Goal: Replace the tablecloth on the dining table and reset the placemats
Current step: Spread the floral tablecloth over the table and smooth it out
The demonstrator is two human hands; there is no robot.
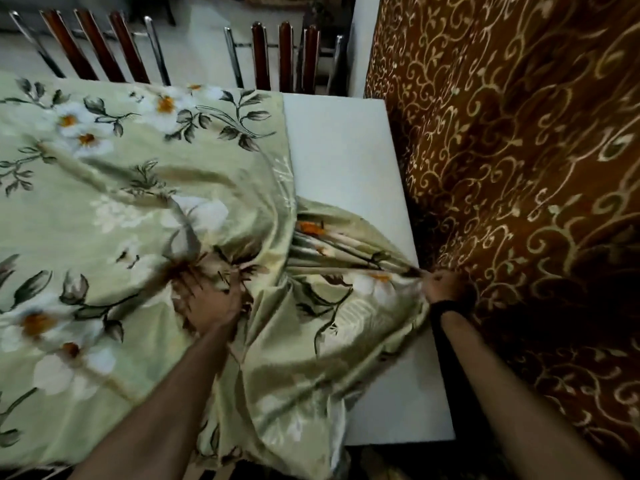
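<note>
Left hand [207,299] lies flat with fingers [187,282] spread, while right hand [445,284], arm extended, is clenched tight.

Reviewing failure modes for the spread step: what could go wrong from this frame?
1. The right hand pinches only a small bit of the tablecloth at the table edge; it may slip free.
2. The left hand lies flat on bunched folds, so pulling against it may leave creases.
3. The right strip of the table is bare, so the cloth could end up off-centre.

No readable text, label or number shows anywhere, though the view is somewhat blurred
</note>
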